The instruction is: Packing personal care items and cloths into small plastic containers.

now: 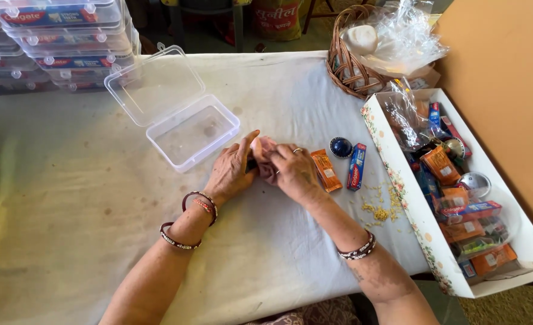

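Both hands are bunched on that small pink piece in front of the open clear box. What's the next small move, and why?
Probably finish folding the pink piece held between the left hand and right hand, then set it in the open clear box: the box looks bare and lies just beyond the hands, lid back.

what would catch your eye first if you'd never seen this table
Mid-table, the left hand and right hand meet around a small pink thing. Behind them lies an open clear plastic box, empty. Along the right edge, a long flowered tray is packed with small orange and blue packets.
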